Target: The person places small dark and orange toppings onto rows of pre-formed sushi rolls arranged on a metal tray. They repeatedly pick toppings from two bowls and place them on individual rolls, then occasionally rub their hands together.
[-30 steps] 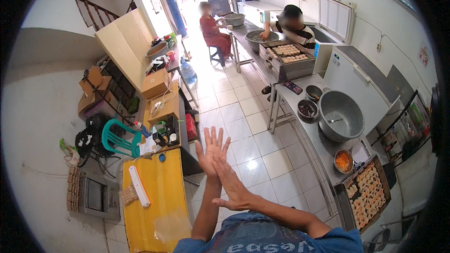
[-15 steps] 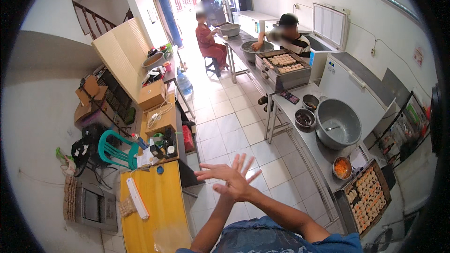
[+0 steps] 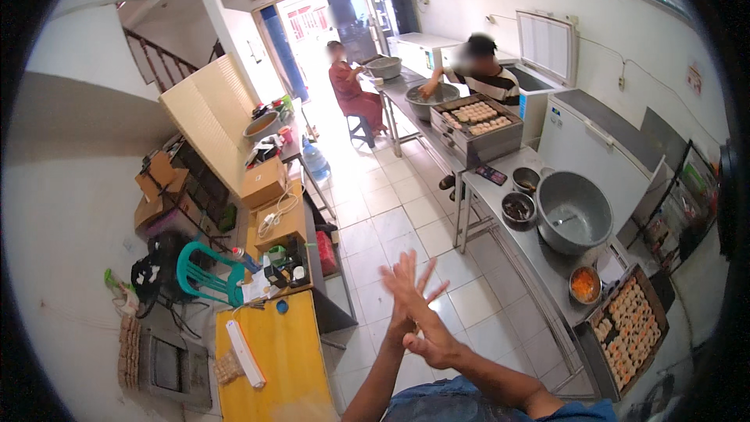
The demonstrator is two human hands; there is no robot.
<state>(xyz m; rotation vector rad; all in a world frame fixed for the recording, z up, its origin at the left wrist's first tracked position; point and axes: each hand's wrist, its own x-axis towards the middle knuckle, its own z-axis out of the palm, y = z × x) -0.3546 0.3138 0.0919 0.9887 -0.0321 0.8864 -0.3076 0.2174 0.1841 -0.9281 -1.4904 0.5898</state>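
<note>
Both my hands are raised over the tiled floor in front of my body, crossed and pressed together. My left hand point(image 3: 401, 320) is upright, mostly behind the other, with its spread fingertips showing past it. My right hand point(image 3: 434, 342) lies across it, fingers stretched up and to the left, thumb apart. The fingers are slightly blurred. No object shows in either hand. At the right, the nearest things are a metal tray of small filled dumplings with orange topping point(image 3: 629, 336) and a bowl of orange shreds point(image 3: 584, 285).
A yellow-topped table point(image 3: 289, 352) with a white sealer stands at left, near a green chair point(image 3: 205, 273). A steel table on the right carries a large grey basin point(image 3: 574, 211), small bowls and a phone point(image 3: 491, 175). Two people work farther back beside basins and a steamer tray point(image 3: 478, 126).
My hands have slid against each other; my right hand's fingers now point more upward instead of leftward. The surroundings have shifted slightly to the right in view.
</note>
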